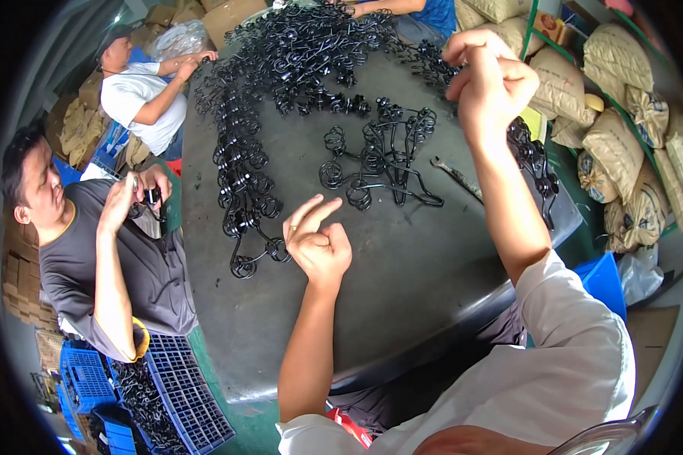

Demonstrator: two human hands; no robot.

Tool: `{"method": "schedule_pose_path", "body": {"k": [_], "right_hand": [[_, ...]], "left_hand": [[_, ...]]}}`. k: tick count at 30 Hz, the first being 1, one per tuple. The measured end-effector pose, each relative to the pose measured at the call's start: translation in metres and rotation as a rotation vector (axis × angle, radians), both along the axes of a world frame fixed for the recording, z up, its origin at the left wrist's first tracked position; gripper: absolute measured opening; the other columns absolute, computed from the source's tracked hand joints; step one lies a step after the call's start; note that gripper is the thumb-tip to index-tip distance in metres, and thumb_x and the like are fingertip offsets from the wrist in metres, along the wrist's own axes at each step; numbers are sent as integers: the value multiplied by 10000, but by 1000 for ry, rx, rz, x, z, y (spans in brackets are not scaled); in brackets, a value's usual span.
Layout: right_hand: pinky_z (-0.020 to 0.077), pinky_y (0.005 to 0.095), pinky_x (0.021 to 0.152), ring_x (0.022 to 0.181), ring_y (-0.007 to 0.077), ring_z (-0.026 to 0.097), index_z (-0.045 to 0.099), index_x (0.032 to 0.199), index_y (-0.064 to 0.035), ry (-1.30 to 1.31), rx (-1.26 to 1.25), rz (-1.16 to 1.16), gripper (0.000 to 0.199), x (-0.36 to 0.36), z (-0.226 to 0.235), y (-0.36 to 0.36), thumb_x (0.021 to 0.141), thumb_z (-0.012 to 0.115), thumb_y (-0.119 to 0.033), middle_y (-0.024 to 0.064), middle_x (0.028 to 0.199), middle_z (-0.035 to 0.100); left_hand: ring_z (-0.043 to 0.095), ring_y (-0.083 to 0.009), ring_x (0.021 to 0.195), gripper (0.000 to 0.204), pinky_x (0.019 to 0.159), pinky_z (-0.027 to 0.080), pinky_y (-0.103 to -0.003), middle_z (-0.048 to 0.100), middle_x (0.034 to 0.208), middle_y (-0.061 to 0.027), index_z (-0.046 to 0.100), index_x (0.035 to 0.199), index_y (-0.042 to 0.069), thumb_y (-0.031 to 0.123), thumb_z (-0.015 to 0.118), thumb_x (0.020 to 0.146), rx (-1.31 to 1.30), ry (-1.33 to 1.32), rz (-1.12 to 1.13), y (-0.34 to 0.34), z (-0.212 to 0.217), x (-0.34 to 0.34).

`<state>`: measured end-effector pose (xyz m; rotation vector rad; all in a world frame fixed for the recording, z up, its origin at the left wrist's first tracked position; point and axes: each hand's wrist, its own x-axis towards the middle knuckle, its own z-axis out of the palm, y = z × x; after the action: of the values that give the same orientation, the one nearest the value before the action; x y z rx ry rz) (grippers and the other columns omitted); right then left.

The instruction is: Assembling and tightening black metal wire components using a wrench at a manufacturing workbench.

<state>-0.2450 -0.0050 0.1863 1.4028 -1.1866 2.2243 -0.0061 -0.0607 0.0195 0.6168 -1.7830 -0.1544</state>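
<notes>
My left hand point(316, 243) hovers over the dark table point(402, 265), two fingers stretched out and the thumb bent in. It holds nothing visible. Just beyond it lies a loose group of black coiled wire springs point(379, 159) with long bent legs. My right hand point(495, 85) is raised higher over the table's right side. Its fingers are curled in, and anything inside them is hidden. A metal wrench-like tool point(457, 179) rests on the table below it, partly behind my right forearm. More black springs point(537, 163) lie to the right of that forearm.
A large heap of springs point(303, 49) covers the table's far end. A row of springs point(243, 167) runs down its left side. One co-worker point(121, 250) handles a small black part; another point(144, 98) reaches toward the table. Stacked sacks point(615, 144) and blue crates point(186, 394) stand around.
</notes>
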Motion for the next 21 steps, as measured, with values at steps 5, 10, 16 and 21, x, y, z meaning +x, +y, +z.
{"method": "schedule_pose_path", "body": {"k": [5, 10, 16, 21], "right_hand": [[480, 246, 680, 737, 95, 614, 720, 937, 18, -30, 138, 176, 126, 3, -19, -52, 886, 605, 10, 39, 828, 698], [377, 254, 521, 563, 69, 449, 500, 619, -30, -65, 340, 194, 178, -35, -59, -83, 634, 404, 119, -11, 592, 527], [322, 276, 477, 527, 78, 423, 479, 591, -38, 7, 379, 126, 173, -15, -70, -89, 628, 398, 111, -12, 554, 491], [484, 256, 674, 700, 113, 611, 648, 838, -25, -95, 519, 346, 202, -12, -72, -91, 747, 521, 104, 22, 748, 642]], "left_hand": [[691, -284, 963, 244, 835, 476, -404, 760, 1042, -55, 514, 493, 74, 52, 585, 726, 35, 48, -88, 3, -5, 4], [528, -286, 654, 167, 553, 406, -339, 525, 697, -66, 446, 635, 33, -130, 463, 601, 325, 235, -179, 7, 1, -4], [378, -56, 504, 202, 462, 270, -250, 423, 559, 21, 366, 614, 57, -117, 338, 517, 536, 405, -298, -3, -3, 11], [623, -117, 602, 229, 574, 487, -239, 651, 664, -59, 588, 752, 8, -167, 456, 685, 457, 333, -322, -5, -14, 1]]}}
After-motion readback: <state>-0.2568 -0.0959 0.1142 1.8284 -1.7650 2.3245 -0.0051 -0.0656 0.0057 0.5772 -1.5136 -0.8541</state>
